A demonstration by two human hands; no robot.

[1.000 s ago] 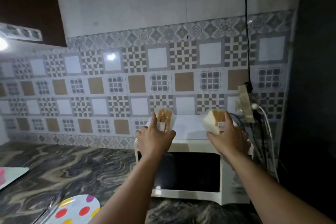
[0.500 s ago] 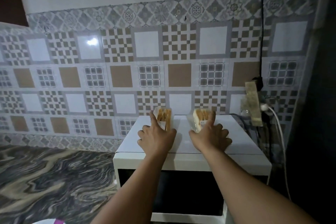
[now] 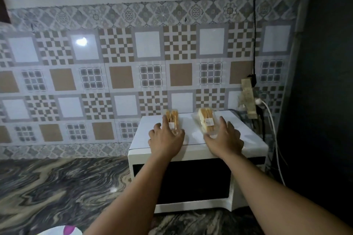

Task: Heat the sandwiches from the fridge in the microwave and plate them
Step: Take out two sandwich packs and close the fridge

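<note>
On microwave (image 3: 193,145) top, right of frame centre: two wrapped sandwiches, long axes running away from person. Left hand (image 3: 165,138) pinches left sandwich (image 3: 172,119); right hand (image 3: 225,138), fingers spread, touches right sandwich (image 3: 206,122). Door shut below.

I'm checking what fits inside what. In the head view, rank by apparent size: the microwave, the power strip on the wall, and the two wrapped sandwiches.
1. microwave
2. power strip
3. left sandwich and right sandwich: alike, hands cover parts of both.

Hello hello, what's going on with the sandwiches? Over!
Left hand on left clear-wrapped sandwich pack, right hand at right pack. Both atop white microwave. Door shut, unopened.
</note>
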